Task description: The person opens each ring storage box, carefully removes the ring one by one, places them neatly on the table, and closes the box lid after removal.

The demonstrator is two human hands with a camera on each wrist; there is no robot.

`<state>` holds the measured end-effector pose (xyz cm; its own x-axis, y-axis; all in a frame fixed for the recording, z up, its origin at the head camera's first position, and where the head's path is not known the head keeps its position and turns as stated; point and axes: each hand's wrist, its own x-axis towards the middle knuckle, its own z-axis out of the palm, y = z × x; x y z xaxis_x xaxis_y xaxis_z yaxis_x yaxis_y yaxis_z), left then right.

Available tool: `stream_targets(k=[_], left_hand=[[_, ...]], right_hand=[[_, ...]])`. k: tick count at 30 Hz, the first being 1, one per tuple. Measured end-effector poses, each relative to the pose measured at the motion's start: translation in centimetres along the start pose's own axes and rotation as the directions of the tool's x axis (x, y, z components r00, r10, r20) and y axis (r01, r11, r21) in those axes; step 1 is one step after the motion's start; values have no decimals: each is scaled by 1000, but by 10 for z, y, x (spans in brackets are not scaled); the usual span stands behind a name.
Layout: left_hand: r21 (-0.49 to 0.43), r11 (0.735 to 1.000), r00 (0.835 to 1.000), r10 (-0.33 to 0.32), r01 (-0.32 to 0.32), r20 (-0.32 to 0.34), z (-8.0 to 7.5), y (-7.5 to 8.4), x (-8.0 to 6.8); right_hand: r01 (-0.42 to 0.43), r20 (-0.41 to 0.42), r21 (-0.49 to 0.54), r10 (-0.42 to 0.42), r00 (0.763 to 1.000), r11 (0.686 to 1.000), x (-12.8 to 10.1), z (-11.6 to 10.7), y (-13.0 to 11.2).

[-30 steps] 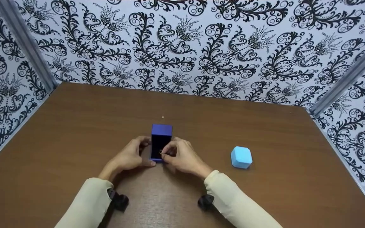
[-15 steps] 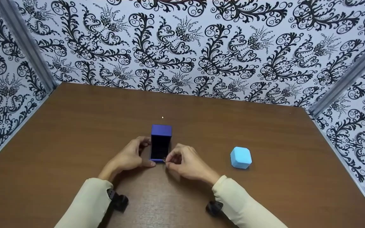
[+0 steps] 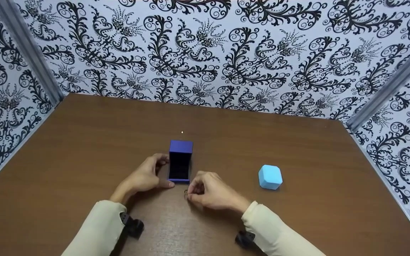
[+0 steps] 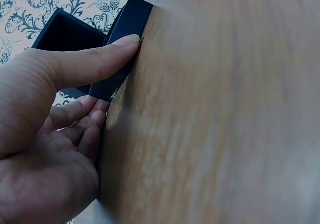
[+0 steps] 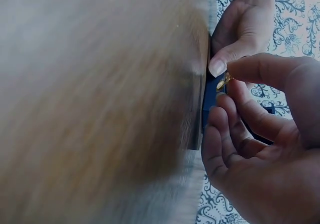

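The head view looked down and forward over the surface from well above. Each wrist view sat close, rolled sideways along the surface. All three shared the blue box.

Bare table lies open left of the left hand; right of the right hand only the light blue box stands in the way

Light-blue box on a wooden table, walled in by patterned paper.

The closed light-blue box sits at about four o'clock on the brown table. Black-and-white scrollwork wallpaper lines the walls from nine through three o'clock.
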<state>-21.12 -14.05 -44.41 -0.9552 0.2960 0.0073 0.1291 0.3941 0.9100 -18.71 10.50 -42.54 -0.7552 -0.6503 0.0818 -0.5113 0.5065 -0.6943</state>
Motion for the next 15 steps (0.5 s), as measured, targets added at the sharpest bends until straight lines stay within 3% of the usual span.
stream_targets(k=[8,15], left_hand=[[-13,1000,1000,20,-20,-1,0,0,-1],[26,1000,1000,9,-9,0,-1,1,-2]], right_hand=[[11,38,-68,-8,999,998,0,1,0],[-16,47,-45,18,999,999,0,1,-1]])
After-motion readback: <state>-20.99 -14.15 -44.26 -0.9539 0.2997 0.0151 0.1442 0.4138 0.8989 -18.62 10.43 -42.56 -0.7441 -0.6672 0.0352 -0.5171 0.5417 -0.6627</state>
